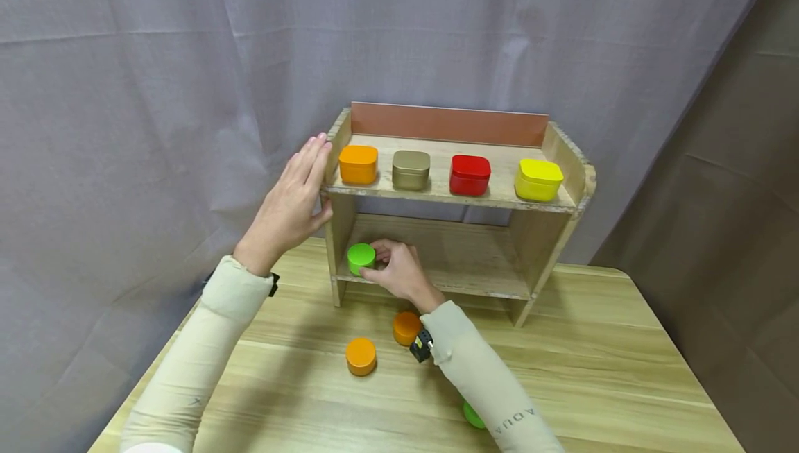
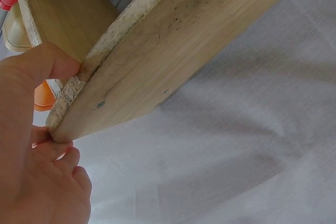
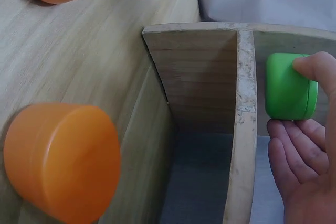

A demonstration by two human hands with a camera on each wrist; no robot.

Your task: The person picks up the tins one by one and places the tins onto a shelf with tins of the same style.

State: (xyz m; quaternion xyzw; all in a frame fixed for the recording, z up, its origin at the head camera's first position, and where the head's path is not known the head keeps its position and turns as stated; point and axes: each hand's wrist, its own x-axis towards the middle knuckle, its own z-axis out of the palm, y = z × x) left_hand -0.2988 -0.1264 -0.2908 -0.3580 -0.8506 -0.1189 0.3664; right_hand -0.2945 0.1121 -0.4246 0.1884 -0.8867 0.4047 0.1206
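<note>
My right hand (image 1: 402, 271) pinches a green round tin (image 1: 361, 259) between thumb and fingers at the left end of the wooden rack's lower shelf (image 1: 462, 259). In the right wrist view the green tin (image 3: 287, 86) is close to the shelf board; I cannot tell whether it touches it. With thumb and fingers on either side of its edge, my left hand (image 1: 288, 196) grips the left side panel (image 2: 131, 72) of the rack near the top. On the top shelf stand an orange tin (image 1: 358, 165), an olive tin (image 1: 410, 170), a red tin (image 1: 469, 175) and a yellow tin (image 1: 539, 180).
Two orange round tins, one nearer (image 1: 361, 356) and one by my right wrist (image 1: 407, 329), stand on the wooden table (image 1: 593, 370). Another green tin (image 1: 473, 415) is partly hidden under my right forearm. A grey curtain (image 1: 437, 30) hangs behind the rack.
</note>
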